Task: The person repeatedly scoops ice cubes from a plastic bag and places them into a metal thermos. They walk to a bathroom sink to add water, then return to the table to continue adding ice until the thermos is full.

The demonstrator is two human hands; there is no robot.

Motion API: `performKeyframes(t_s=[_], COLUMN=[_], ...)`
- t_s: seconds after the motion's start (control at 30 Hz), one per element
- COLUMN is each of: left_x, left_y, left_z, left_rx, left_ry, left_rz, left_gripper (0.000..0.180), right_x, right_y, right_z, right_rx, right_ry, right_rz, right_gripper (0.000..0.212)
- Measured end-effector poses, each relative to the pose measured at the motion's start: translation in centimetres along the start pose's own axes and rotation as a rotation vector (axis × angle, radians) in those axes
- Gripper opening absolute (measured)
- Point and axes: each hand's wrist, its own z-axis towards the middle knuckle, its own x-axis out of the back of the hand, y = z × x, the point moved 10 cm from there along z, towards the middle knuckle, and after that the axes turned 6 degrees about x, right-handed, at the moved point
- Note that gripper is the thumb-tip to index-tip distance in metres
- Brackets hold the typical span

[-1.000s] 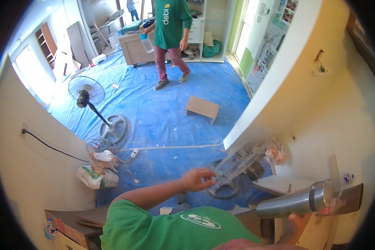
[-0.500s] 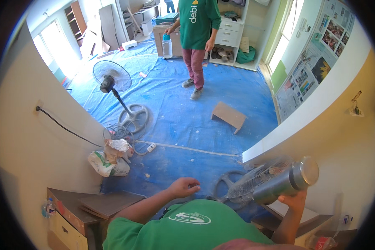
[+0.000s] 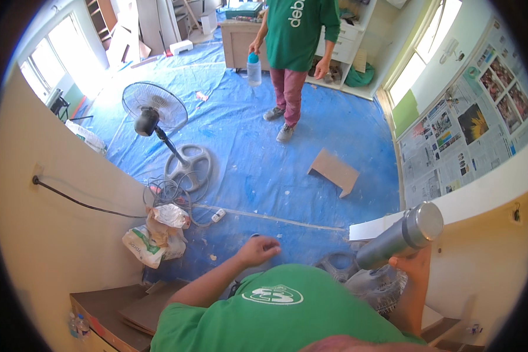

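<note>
My right hand (image 3: 414, 263) is wrapped round a metal thermos flask (image 3: 393, 238), tilted with its rounded steel end up to the right. My left hand (image 3: 258, 251) hangs in front of my body, fingers loosely bent and apart, with nothing seen in it. Ahead, a person in a green top (image 3: 302, 35) stands facing me. That person's hand grips a clear water bottle (image 3: 254, 73) with a teal lid.
Blue sheeting (image 3: 246, 176) covers the floor. A pedestal fan (image 3: 148, 120) stands left, its cable by some crumpled bags (image 3: 158, 234). A brown board piece (image 3: 334, 172) lies ahead right. Another fan's base (image 3: 336, 264) is beside the flask. Newspaper (image 3: 446, 146) covers the right wall.
My view has shifted, walking forward through the opening. The flask stays in my right hand, and my left hand is a little lower in front of me. The other person still holds the bottle.
</note>
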Motion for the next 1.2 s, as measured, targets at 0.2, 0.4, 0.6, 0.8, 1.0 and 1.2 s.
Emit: performKeyframes(t_s=[0.2,0.4,0.6,0.8,1.0,1.2], left_x=[14.4,21.4,25.0,30.7,35.1,44.0], left_y=[1.0,2.9,5.9,1.1,1.7,0.3], left_z=[4.5,9.5,16.5,23.0,26.7,31.3], left_rx=[-0.001,-0.062,-0.074,0.145,0.364,0.209], left_ry=[0.148,0.251,0.215,0.312,0.138,0.421], left_rz=[-0.036,-0.047,0.094,0.078,-0.191,-0.292], left_gripper=[0.034,0.034,0.038,0.036,0.034,0.032], right_x=[-7.7,-12.6,-16.9,-24.7,-38.7,-56.0], right_y=[-0.3,1.4,5.2,9.9,11.1,9.1], right_z=[9.5,18.1,29.2,43.6,56.5,66.0], right_rx=[-0.039,-0.076,-0.006,0.105,0.132,0.212], right_ry=[-0.052,-0.063,-0.211,-0.459,-0.79,-1.093], right_rz=[-0.021,0.028,0.012,0.086,0.083,-0.01], right_gripper=[0.088,0.084,0.069,0.07,0.07,0.073])
